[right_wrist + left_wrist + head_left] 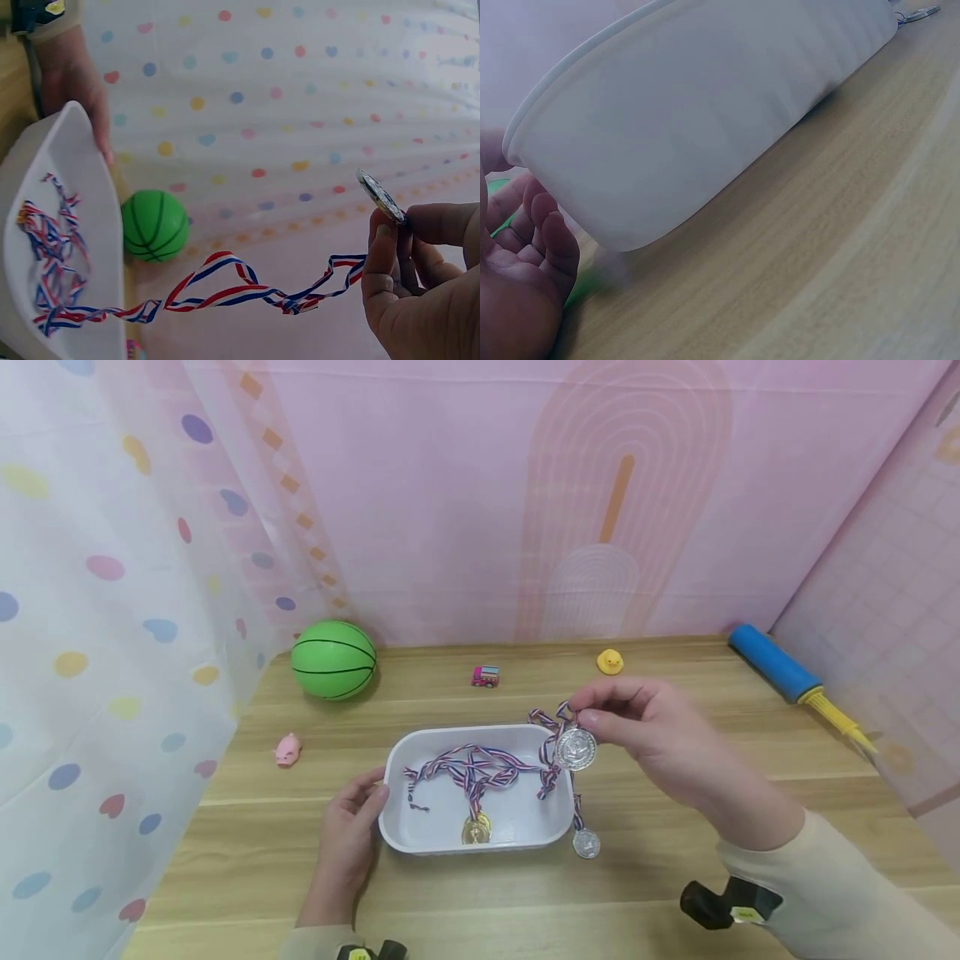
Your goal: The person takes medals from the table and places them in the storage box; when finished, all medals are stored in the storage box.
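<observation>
White tub [532, 822], left hand [354, 810] gripping; above it, right hand [660, 739] pinches silver medal [576, 748]; likely lift-out, trailing ribbon [291, 304] probably needs freeing.

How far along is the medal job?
If medals are going in: gold medals already lie in the white tub. In hand: right hand holds a silver medal, its ribbon running to the tub. Remaining: apparently another silver medal, outside. Direction can't be told.

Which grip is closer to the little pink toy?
Left. The left grip is in front and right of the pink toy, touching the white tub. The right grip is farther away, past the tub's right end.
</observation>
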`<state>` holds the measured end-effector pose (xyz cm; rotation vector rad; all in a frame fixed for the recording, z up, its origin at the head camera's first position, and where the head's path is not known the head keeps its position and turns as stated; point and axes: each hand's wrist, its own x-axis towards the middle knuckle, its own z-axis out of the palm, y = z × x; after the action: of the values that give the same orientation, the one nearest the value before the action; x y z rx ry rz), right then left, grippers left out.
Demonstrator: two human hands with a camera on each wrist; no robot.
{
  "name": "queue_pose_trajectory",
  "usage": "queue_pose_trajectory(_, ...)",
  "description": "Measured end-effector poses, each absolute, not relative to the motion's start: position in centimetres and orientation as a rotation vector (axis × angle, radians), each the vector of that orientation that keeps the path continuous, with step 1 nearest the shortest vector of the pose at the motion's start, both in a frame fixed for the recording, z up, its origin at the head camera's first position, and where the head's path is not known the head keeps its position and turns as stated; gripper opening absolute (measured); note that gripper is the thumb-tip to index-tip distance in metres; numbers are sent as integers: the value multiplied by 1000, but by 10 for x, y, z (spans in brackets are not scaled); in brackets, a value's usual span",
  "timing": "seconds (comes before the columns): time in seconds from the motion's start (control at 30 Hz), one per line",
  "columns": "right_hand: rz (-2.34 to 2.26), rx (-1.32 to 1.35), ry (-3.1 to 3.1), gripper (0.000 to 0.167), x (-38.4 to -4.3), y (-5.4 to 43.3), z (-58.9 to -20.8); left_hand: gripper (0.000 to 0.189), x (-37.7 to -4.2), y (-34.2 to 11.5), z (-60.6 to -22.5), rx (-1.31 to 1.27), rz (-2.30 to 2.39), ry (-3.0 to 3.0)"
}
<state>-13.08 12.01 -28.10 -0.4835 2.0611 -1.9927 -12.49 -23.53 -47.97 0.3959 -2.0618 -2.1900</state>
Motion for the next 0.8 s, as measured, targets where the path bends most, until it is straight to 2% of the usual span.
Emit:
queue_pose_trajectory(0.27, -1883, -372, 2090, 31, -152, 106, -304, 32, -125, -234, -480, 402, -2192, -2050)
queue_pose_trajectory(0.8, -1889, -305, 2054, 23, -192, 64, -343, 32, -124, -234, -479, 356, -2210, -2008)
